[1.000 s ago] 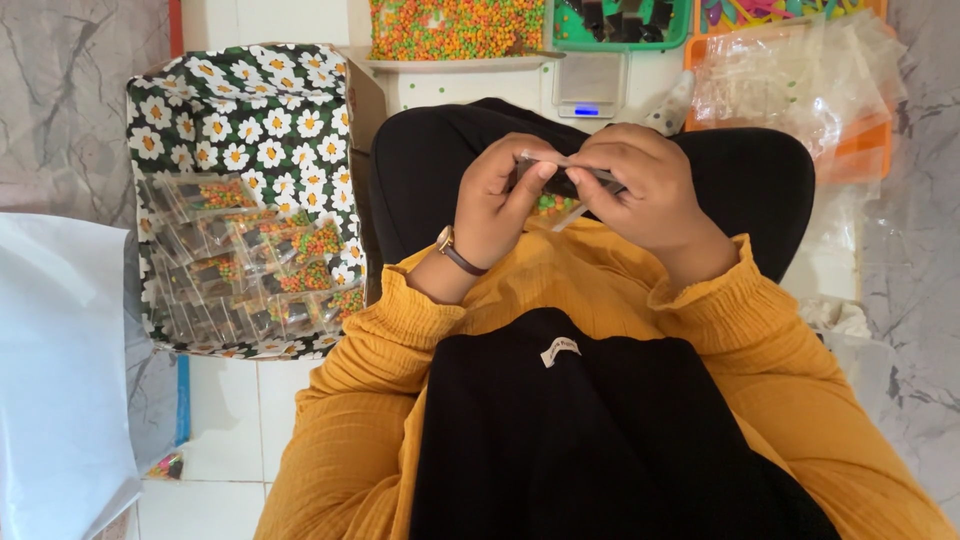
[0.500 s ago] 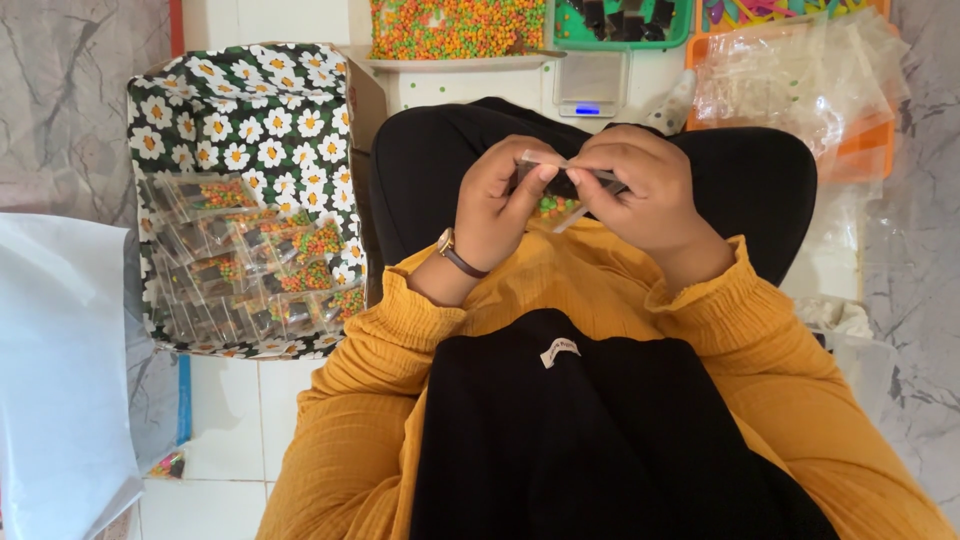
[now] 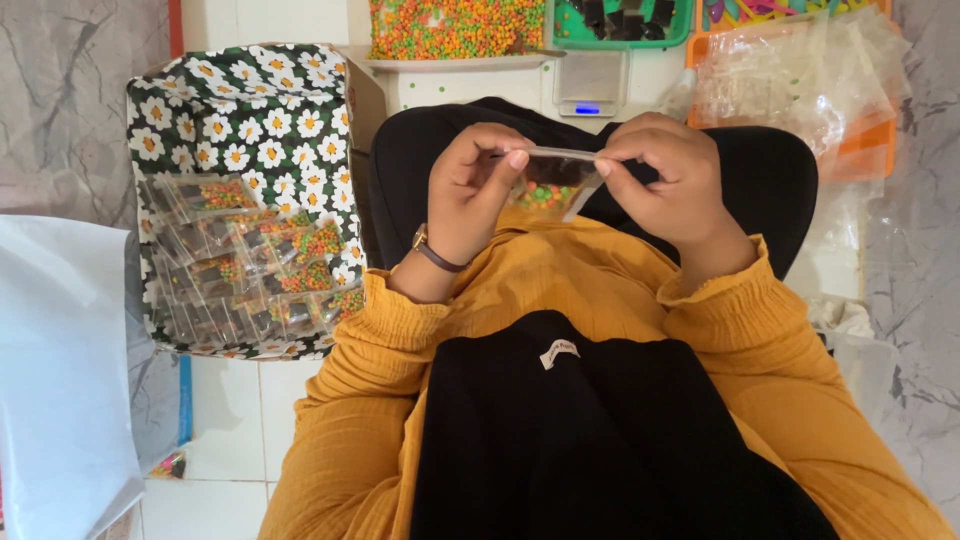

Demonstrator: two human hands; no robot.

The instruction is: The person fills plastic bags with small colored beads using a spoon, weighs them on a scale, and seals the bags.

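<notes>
- Head view: since a second ago I see almost no movement; both hands stay together at the same spot above the black lap cushion, and the pouch has not left them.
- My left hand (image 3: 470,195) and right hand (image 3: 665,185) both pinch the top edge of the small clear plastic pouch of orange and green candy beads (image 3: 548,188), fingertips pressed along its mouth.
- Done, as I judge it: many filled pouches (image 3: 255,265) already lie in the daisy-print fabric box (image 3: 245,105) to my left.
- Left: this pouch looks unsealed, the tray of loose beads (image 3: 455,25) is full, and the empty clear bags (image 3: 790,75) wait on the orange tray.
</notes>
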